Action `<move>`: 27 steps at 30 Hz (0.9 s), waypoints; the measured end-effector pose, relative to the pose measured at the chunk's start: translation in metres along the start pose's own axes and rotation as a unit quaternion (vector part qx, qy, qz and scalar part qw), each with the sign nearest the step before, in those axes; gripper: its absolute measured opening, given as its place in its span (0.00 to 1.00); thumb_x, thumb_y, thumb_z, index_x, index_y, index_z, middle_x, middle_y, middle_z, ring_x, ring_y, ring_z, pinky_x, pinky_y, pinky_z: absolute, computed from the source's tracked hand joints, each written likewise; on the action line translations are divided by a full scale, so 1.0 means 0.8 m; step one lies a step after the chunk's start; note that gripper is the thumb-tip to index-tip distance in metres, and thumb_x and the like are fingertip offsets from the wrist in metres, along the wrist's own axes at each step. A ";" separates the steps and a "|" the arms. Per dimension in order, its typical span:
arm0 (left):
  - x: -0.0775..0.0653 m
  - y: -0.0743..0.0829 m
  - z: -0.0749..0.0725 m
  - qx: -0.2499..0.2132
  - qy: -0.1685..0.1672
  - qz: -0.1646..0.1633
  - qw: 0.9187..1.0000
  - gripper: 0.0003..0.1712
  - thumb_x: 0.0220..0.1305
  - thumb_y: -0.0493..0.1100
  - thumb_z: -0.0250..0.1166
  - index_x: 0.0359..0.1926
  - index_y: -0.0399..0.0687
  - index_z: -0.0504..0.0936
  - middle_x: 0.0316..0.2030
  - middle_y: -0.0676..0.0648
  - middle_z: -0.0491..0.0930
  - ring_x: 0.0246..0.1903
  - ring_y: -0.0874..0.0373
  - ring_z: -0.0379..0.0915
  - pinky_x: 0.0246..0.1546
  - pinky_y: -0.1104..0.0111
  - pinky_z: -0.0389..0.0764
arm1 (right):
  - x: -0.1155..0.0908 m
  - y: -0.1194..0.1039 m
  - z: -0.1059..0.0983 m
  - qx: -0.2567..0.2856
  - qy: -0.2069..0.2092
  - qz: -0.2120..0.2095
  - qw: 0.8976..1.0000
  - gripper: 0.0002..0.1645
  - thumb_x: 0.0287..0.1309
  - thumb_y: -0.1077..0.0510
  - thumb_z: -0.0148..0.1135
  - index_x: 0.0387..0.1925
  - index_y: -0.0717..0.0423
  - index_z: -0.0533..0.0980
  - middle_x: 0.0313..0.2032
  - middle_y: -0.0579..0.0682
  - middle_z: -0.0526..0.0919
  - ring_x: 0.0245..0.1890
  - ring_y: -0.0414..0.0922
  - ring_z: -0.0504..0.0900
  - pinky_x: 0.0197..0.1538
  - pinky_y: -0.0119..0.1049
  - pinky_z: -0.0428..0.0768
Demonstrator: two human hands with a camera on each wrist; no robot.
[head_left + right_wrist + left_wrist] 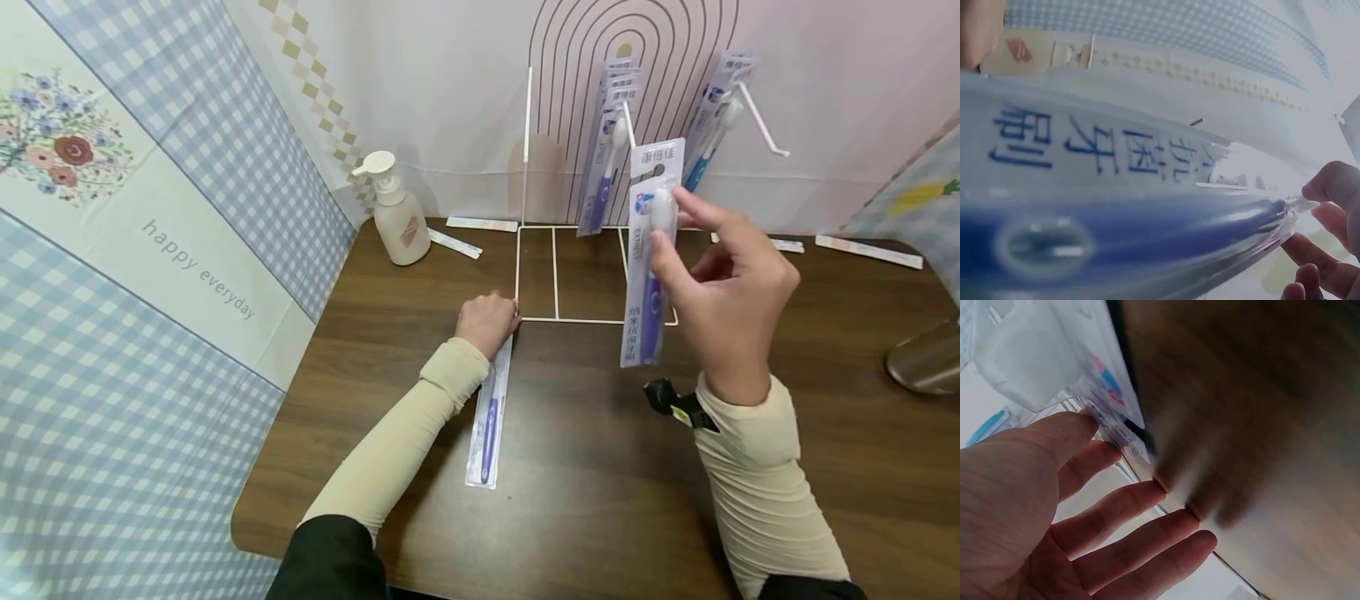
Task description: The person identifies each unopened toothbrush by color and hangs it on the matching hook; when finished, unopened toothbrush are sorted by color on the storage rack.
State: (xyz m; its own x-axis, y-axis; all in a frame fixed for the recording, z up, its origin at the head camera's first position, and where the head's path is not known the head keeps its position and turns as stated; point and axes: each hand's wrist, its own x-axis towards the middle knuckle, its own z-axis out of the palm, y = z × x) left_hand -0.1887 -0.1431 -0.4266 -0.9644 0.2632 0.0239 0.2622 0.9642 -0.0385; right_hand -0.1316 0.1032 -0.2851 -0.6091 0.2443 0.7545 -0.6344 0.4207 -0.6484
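My right hand [735, 292] holds up a packaged purple toothbrush [641, 325], its thumb and index finger pinching the blister around the brush head. The pack hangs upright in front of a white wire rack [577, 320]. In the right wrist view, the purple handle [1147, 231] and printed backing fill the near side. Another packaged purple toothbrush [489, 425] lies on the table under my left hand [486, 323]. The left wrist view shows that hand's thumb and index finger pinching the pack's edge [1107, 369]; the other fingers [1141, 550] extend over the table.
Purple toothbrush packs [600, 179] hang on a middle rack hook, and packs with a blue brush [705, 137] on the right one. A pump bottle [401, 221] stands left, near paper strips [482, 224]. A metal cylinder [930, 358] sits at the right edge.
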 end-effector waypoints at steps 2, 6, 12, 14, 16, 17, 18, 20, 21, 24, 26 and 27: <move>0.001 0.000 0.001 0.001 -0.001 0.000 1.000 0.13 0.76 0.53 0.66 0.43 0.53 0.91 0.41 0.43 0.88 0.37 0.45 0.88 0.29 0.54 0.87 | 0.004 0.000 0.002 -0.008 0.004 0.004 1.000 0.18 0.58 0.62 0.74 0.52 0.52 0.89 0.40 0.56 0.91 0.15 0.28 0.63 0.24 0.19 0.64; 0.002 0.000 0.002 0.003 -0.004 -0.001 1.000 0.13 0.76 0.54 0.66 0.43 0.53 0.91 0.41 0.43 0.88 0.37 0.45 0.88 0.28 0.55 0.87 | 0.007 0.011 0.009 -0.022 -0.001 0.013 1.000 0.20 0.59 0.63 0.75 0.53 0.51 0.89 0.41 0.56 0.91 0.15 0.28 0.63 0.24 0.20 0.64; 0.003 0.001 0.002 0.005 -0.003 -0.003 1.000 0.13 0.76 0.54 0.66 0.43 0.53 0.91 0.40 0.44 0.88 0.36 0.46 0.89 0.28 0.55 0.87 | 0.009 0.042 0.024 -0.050 -0.017 0.017 0.998 0.20 0.61 0.59 0.75 0.55 0.46 0.88 0.42 0.52 0.92 0.15 0.29 0.65 0.25 0.20 0.65; 0.003 0.001 0.002 0.006 -0.001 -0.002 1.000 0.13 0.76 0.54 0.66 0.43 0.53 0.91 0.40 0.44 0.88 0.36 0.46 0.88 0.28 0.55 0.87 | 0.012 0.053 0.032 -0.063 -0.027 0.001 0.998 0.20 0.62 0.57 0.75 0.56 0.48 0.88 0.43 0.54 0.92 0.17 0.29 0.66 0.26 0.20 0.66; 0.003 0.001 0.001 0.005 -0.001 -0.002 1.000 0.13 0.76 0.54 0.66 0.43 0.53 0.91 0.40 0.44 0.88 0.36 0.46 0.88 0.28 0.55 0.87 | 0.016 0.064 0.041 -0.070 -0.032 -0.011 0.997 0.20 0.63 0.56 0.74 0.57 0.50 0.87 0.43 0.55 0.91 0.18 0.28 0.67 0.26 0.19 0.67; 0.003 0.001 0.001 0.005 0.000 -0.002 1.000 0.13 0.76 0.54 0.67 0.44 0.53 0.91 0.40 0.44 0.88 0.36 0.46 0.88 0.29 0.55 0.87 | 0.019 0.069 0.047 -0.071 -0.031 -0.006 0.997 0.20 0.63 0.56 0.74 0.56 0.51 0.87 0.42 0.55 0.91 0.19 0.28 0.68 0.27 0.19 0.67; 0.003 0.000 0.002 0.004 0.002 -0.001 1.000 0.13 0.75 0.54 0.67 0.44 0.53 0.91 0.40 0.43 0.88 0.36 0.46 0.88 0.29 0.55 0.87 | 0.023 0.074 0.054 -0.075 -0.031 0.002 0.997 0.20 0.63 0.56 0.74 0.56 0.52 0.87 0.42 0.55 0.91 0.20 0.27 0.68 0.27 0.20 0.67; 0.004 0.000 0.003 0.004 0.006 -0.002 1.000 0.12 0.75 0.53 0.67 0.44 0.53 0.91 0.40 0.43 0.88 0.36 0.46 0.88 0.28 0.55 0.87 | 0.030 0.082 0.067 -0.076 -0.026 0.025 0.997 0.19 0.62 0.57 0.74 0.55 0.52 0.87 0.42 0.54 0.92 0.20 0.27 0.68 0.28 0.21 0.66; 0.004 0.000 0.003 0.003 0.007 -0.003 1.000 0.12 0.75 0.53 0.67 0.44 0.53 0.91 0.40 0.43 0.88 0.36 0.46 0.88 0.28 0.55 0.87 | 0.034 0.087 0.074 -0.074 -0.022 0.040 0.996 0.19 0.62 0.57 0.75 0.55 0.51 0.87 0.42 0.53 0.92 0.19 0.26 0.67 0.28 0.21 0.65; 0.004 0.001 0.005 0.002 0.004 -0.003 1.000 0.12 0.75 0.54 0.67 0.44 0.54 0.91 0.40 0.44 0.88 0.36 0.46 0.88 0.28 0.55 0.87 | 0.046 0.103 0.090 -0.087 -0.016 0.068 0.994 0.20 0.61 0.57 0.75 0.55 0.49 0.86 0.43 0.50 0.92 0.18 0.27 0.66 0.28 0.23 0.62; 0.004 0.001 0.004 0.001 -0.002 -0.005 1.000 0.13 0.76 0.54 0.66 0.44 0.54 0.91 0.40 0.44 0.88 0.36 0.46 0.88 0.28 0.55 0.87 | 0.053 0.114 0.098 -0.091 -0.016 0.067 0.993 0.20 0.62 0.56 0.74 0.56 0.49 0.86 0.44 0.49 0.92 0.22 0.31 0.76 0.30 0.25 0.63; 0.004 0.001 0.003 -0.001 -0.005 -0.006 1.000 0.13 0.76 0.54 0.66 0.44 0.54 0.91 0.40 0.44 0.88 0.36 0.46 0.88 0.29 0.55 0.87 | 0.056 0.118 0.101 -0.095 -0.017 0.067 0.993 0.21 0.62 0.56 0.75 0.56 0.50 0.85 0.45 0.49 0.92 0.26 0.32 0.80 0.32 0.26 0.65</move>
State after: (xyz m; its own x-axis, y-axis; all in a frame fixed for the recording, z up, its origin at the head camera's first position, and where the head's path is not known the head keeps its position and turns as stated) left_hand -0.1915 -0.1414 -0.4290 -0.9679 0.2511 0.0146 0.2504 0.9674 -0.0372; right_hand -0.2576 0.0831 -0.3206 -0.7004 0.2807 0.6562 -0.4470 0.5442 -0.7099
